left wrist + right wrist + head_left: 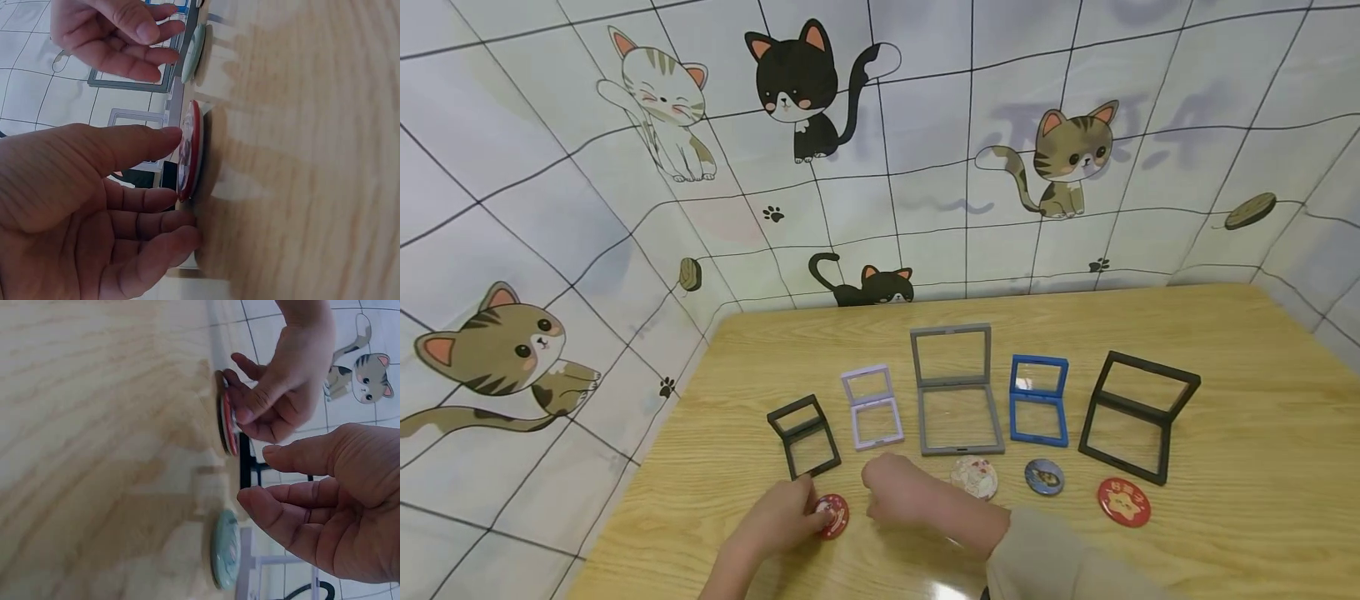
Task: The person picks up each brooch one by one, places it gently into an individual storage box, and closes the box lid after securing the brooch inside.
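Observation:
My left hand (778, 517) pinches a red-rimmed round button badge (835, 517) lying on the table, thumb on its printed face and fingers at its edge. A small black display frame (805, 437) stands hinged ajar just beyond. My right hand (898, 492) hovers to the right with its fingers loosely bent and nothing between them. Below it in the right wrist view lies a pale green badge (226, 550); in the head view, the right hand and forearm seem to hide it. A cream badge (973, 477) shows past the right forearm.
Behind stand a lavender frame (876, 421), a grey frame (958, 400), a blue frame (1037, 421) and a larger black frame (1131, 417), all opened. A blue badge (1044, 477) and a red cat badge (1123, 502) lie at the right. A cat-printed cloth (925, 208) backs the wooden table (1247, 400).

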The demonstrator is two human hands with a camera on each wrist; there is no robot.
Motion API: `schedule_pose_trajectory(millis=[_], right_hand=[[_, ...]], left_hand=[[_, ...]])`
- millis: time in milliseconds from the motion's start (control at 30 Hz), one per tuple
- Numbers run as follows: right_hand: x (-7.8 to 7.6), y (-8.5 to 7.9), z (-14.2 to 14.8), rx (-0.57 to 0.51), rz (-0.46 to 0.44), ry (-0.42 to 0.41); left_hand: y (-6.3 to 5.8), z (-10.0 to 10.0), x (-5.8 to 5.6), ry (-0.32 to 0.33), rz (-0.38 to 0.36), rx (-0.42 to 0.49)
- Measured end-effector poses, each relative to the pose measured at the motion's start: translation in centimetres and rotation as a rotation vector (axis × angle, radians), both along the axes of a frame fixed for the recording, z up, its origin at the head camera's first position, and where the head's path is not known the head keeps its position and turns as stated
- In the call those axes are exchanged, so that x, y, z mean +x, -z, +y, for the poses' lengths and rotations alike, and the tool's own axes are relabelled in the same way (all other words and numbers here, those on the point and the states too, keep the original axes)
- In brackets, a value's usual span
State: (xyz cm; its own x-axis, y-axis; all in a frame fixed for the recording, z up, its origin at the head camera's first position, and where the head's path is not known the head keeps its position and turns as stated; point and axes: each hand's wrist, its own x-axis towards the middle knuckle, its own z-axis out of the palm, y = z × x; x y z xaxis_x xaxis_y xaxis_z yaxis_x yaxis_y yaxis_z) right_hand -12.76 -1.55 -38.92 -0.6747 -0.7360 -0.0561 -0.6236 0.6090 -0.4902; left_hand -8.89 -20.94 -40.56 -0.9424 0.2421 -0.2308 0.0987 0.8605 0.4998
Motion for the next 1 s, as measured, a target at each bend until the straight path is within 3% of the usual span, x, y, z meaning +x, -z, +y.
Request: schedule_pose_trajectory(millis=[267,400,700,833,1000], right_hand=[[0.8,1.4,-2.6,0.018,-0.002,0.028],[0.8,2.0,-3.3,-0.009,0.032,0.043],[1.0,2.5,-4.1,0.075,0.144,0.102],[1.1,2.6,-4.3,0.077,0.148,0.108],[1.2,2.7,-4.4,0.069,0.106,0.126]], left_hand=[[0.5,0.0,0.0,0.011,0.054,0.043],[0.6,-0.1,0.1,0.007,0.057,0.061],[0.6,-0.2,0.2,-0.01,0.083,0.12],[1.0,-0.3,0.2,-0.012,0.124,0.128],[1.0,-0.3,0.4,-0.061,0.104,0.176]])
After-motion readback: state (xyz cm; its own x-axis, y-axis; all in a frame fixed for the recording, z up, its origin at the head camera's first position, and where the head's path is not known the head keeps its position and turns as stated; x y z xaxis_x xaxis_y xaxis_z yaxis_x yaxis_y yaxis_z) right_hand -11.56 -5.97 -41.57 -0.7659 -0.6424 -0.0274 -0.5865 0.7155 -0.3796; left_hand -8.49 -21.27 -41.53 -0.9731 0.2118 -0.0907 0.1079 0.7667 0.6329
